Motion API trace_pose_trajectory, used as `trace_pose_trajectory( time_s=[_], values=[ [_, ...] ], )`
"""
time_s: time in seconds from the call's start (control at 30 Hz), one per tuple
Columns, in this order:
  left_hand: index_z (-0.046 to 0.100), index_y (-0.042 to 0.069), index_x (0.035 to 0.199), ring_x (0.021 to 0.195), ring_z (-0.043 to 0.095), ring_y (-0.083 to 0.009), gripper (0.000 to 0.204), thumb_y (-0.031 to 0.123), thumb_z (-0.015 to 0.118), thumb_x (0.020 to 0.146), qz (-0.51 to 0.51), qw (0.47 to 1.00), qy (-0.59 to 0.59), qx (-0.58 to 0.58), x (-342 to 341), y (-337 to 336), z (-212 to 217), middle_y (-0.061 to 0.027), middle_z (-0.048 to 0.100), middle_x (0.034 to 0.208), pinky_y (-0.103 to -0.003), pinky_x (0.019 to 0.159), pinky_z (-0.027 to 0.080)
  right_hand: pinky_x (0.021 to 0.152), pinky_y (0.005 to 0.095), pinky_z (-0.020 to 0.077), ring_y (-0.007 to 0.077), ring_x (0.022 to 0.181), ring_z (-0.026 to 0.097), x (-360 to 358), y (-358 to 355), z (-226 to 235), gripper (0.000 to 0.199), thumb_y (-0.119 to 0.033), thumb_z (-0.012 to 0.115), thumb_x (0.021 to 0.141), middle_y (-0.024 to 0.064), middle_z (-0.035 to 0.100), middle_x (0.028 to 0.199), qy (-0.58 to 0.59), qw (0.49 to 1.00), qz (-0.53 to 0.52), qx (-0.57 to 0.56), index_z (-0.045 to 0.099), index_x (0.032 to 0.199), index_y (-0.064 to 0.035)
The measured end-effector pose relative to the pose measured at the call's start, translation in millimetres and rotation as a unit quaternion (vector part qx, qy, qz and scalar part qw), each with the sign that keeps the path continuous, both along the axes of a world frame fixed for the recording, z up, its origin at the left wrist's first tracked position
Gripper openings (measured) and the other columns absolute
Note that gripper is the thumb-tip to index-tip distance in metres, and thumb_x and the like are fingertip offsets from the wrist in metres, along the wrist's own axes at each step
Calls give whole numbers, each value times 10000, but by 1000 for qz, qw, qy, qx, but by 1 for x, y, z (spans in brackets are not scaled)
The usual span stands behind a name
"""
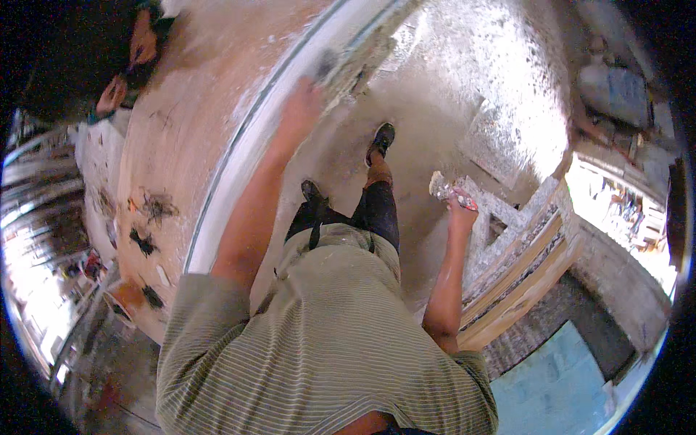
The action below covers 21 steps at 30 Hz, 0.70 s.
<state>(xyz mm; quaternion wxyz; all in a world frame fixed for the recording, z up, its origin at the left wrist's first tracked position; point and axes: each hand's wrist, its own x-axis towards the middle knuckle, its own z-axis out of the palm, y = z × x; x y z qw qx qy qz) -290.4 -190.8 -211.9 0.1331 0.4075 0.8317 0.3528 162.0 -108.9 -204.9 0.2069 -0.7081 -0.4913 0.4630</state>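
My left hand (301,105) reaches forward over the white edge band (230,188) of a large curved wooden panel (192,123). It is smeared by motion, with a small dark flat tool (328,64) at its fingertips against the band. My right hand (462,204) is closed, held out at the right over the floor. A red-handled tool (467,200), which looks like a putty knife, sits in its fingers. A lump of whitish paste (439,185) covers the tool's far end.
Another person's hand (112,94) rests near the panel's far left edge. Dark smudges (145,243) mark the panel's left side. On my right stands a paste-spattered wooden frame (500,217), with a light blue sheet (554,384) nearer me. My feet are on the dusty floor (428,138).
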Motion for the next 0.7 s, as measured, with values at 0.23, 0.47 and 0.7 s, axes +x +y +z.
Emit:
trace_pose_trajectory(
  time_s=[0.23,0.47,0.7],
  values=[
    [582,51,1210,988,649,-231,324,324,591,1036,24,968,-246,-49,13,-99,96,-147,689,1031,-388,894,518,781,247,523,115,857,671,-153,-15,20,186,-45,752,889,29,730,942,113,973,186,71,746,1072,-13],
    [600,33,1245,886,578,-150,305,238,621,1021,224,937,-263,-52,-10,-410,93,-113,683,1030,-311,771,492,848,271,532,115,921,670,-275,-112,64,132,-51,750,903,25,737,1009,191,904,364,116,755,1034,-31],
    [618,22,1223,903,643,-206,303,242,629,1014,243,938,-183,-166,-11,-577,90,-150,693,1020,-347,813,515,893,295,525,144,984,675,-277,-181,53,125,-48,750,891,58,740,1053,216,882,410,81,754,1016,-43]
  ],
)
